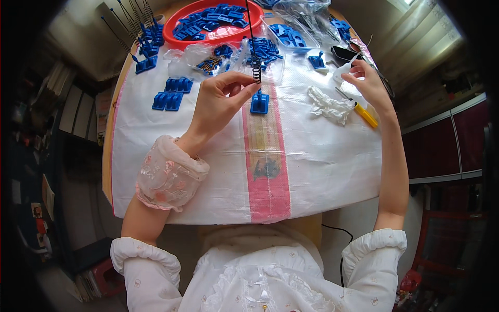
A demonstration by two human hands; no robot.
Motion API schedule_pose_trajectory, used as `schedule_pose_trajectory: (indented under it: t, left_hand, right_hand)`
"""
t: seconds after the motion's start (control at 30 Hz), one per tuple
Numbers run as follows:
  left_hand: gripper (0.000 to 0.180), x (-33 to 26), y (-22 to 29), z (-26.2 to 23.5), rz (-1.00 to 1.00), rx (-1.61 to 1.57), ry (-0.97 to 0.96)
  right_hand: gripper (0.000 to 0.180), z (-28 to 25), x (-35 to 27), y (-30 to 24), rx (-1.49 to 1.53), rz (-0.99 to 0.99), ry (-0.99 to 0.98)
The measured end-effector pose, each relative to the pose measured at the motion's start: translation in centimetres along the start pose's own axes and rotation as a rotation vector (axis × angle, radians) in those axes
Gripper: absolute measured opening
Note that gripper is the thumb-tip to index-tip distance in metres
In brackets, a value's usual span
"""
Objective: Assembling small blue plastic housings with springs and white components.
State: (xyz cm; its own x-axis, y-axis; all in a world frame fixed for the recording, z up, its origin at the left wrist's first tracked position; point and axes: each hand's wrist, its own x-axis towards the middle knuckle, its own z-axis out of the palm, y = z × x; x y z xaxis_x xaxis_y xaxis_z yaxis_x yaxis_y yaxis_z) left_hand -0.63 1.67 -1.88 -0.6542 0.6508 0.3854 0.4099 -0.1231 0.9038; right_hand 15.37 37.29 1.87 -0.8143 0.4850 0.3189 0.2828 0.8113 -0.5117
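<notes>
My left hand (223,101) pinches the lower end of a black coil spring with a long thin rod (255,65), which stands upright above a blue plastic clip base (259,104) on the table. At the right, my right hand (368,86) has its thumb and fingers curled around a small white plastic bottle (340,73) with a thin curved tip. Just below that hand lie a screwdriver with a yellow handle (366,115) and a crumpled white tissue (330,105). Another blue piece (317,61) sits on something white nearby.
A red basin (169,32) of blue parts stands at the back, beside a clear tub (309,44) with more. Assembled rods on blue bases (148,49) crowd the far left edge. Two blue pieces (167,101) lie left of my hand. Brass-coloured parts (209,65) rest in plastic.
</notes>
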Motion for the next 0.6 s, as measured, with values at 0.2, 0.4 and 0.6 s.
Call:
schedule_pose_trajectory:
  t: [0.2, 0.4, 0.6]
  left_hand:
    - [0.011, 0.0, 0.9, -0.1, 0.134, 0.131, 0.019]
    - [0.011, 0.1, 1.2, -0.2, 0.203, 0.184, 0.046]
    - [0.011, 0.1, 1.5, 0.1, 0.252, 0.215, 0.091]
  right_hand:
    - [0.033, 1.9, 0.5, 0.6, 0.118, 0.042, -0.052]
    - [0.026, 2.3, 0.7, 1.3, 0.218, 0.066, 0.026]
    - [0.026, -0.3, -0.3, -1.4, 0.4, 0.074, 0.03]
